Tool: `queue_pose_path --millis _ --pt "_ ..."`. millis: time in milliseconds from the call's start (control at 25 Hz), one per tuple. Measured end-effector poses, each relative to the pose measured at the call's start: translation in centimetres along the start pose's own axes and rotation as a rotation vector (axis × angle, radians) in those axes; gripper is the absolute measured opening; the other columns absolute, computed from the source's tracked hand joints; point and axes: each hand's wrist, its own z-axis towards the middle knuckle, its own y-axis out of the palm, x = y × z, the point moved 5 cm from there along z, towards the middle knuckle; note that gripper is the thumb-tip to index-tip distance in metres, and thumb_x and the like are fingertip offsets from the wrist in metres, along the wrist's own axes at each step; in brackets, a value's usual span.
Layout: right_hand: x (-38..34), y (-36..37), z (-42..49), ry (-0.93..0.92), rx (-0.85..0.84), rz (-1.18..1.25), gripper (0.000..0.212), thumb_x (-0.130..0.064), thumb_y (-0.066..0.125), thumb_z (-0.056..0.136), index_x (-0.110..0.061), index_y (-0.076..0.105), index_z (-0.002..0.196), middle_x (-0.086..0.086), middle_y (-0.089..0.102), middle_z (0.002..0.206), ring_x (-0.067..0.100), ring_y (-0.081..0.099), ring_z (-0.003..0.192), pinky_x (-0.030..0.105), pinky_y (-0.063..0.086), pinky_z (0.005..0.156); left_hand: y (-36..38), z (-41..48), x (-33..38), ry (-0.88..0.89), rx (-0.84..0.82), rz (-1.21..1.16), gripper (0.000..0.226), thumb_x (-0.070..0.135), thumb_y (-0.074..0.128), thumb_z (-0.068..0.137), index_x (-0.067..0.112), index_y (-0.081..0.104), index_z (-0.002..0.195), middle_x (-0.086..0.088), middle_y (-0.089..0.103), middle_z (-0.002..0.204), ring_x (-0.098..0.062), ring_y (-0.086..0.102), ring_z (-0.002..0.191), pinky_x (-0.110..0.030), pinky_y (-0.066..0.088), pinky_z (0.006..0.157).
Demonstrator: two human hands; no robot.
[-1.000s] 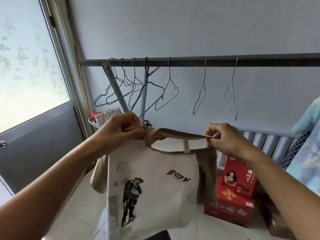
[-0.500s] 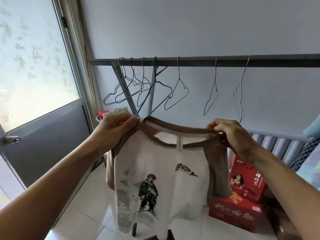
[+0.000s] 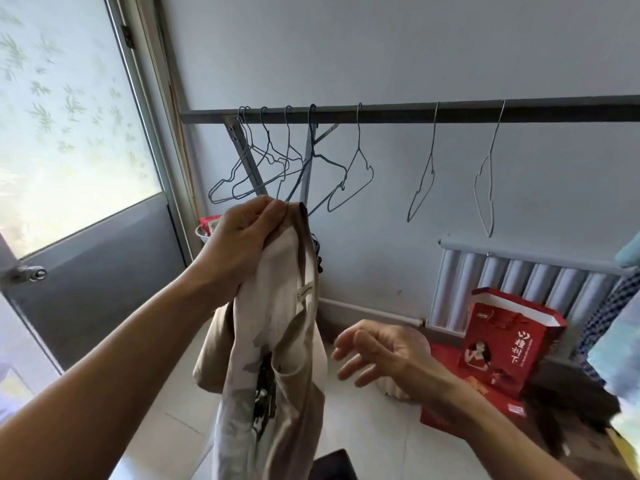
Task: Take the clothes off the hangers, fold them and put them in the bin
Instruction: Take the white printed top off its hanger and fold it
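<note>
Head | left grip clamps shirt | right grip apart, empty | tiled floor, hangers on rail

A pale tiled floor carries a flat red box near the wall on the right; an upright red gift bag printed with white characters appears to stand on the box's far side. A flat dark object lies at the bottom edge. Overhead, a grey metal rail bears thin wire hangers, most crowded at its left end, two hanging apart further right
</note>
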Motion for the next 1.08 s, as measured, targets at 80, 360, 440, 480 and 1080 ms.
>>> queue_pose_path --millis 80,360,440,480,1080 --pt "0.0 1.5 0.8 -0.013 -0.016 0.044 0.09 -0.09 0.046 0.064 -0.016 0.064 0.113 0.002 0.07 0.109 0.019 0.07 0.098 0.036 0.057 0.085 -0.7 0.5 0.4 -0.003 0.055 0.011 0.03 0.021 0.049 0.101 0.015 0.062 0.075 0.006 0.062 0.062 -0.007 0.056 0.056 -0.02 0.047 0.054" --pt "-1.3 2.6 2.4 -0.128 0.151 -0.083 0.102 -0.072 0.073 0.061 -0.036 0.031 0.146 -0.018 0.049 0.138 -0.005 0.055 0.116 0.024 0.047 0.098 -3.0 1.8 1.6 -0.038 0.198 -0.031 0.03 0.021 0.049 0.102 0.014 0.062 0.075 0.005 0.063 0.061 -0.006 0.057 0.055 -0.021 0.049 0.056" --pt "-1.5 2.5 2.4 -0.132 0.273 -0.087 0.1 -0.058 0.078 0.064 -0.036 0.027 0.148 -0.012 0.051 0.137 -0.003 0.056 0.113 0.026 0.049 0.098 -3.1 1.8 1.8 -0.04 0.203 -0.051 0.033 0.021 0.049 0.102 0.015 0.06 0.072 0.006 0.061 0.058 -0.006 0.055 0.052 -0.02 0.048 0.054" --pt "-1.4 2.3 2.4 -0.129 0.338 -0.072 0.099 -0.056 0.077 0.064 -0.035 0.027 0.147 -0.009 0.053 0.137 0.0 0.059 0.113 0.031 0.049 0.1 -3.0 1.8 1.9 -0.04 0.205 -0.063 0.034 0.021 0.048 0.102 0.015 0.059 0.071 0.006 0.06 0.057 -0.005 0.054 0.052 -0.02 0.048 0.054" --pt "-7.9 -9.3 1.5 -0.274 0.632 0.121 0.03 -0.021 0.052 0.099 -0.02 0.075 0.081 0.0 0.071 0.077 0.016 0.062 0.075 0.031 0.047 0.071 -6.4 -1.2 -0.8 -0.255 -0.118 0.064 0.051 0.049 0.078 0.069 0.009 0.074 0.1 -0.013 0.073 0.096 -0.017 0.067 0.081 -0.019 0.056 0.066"
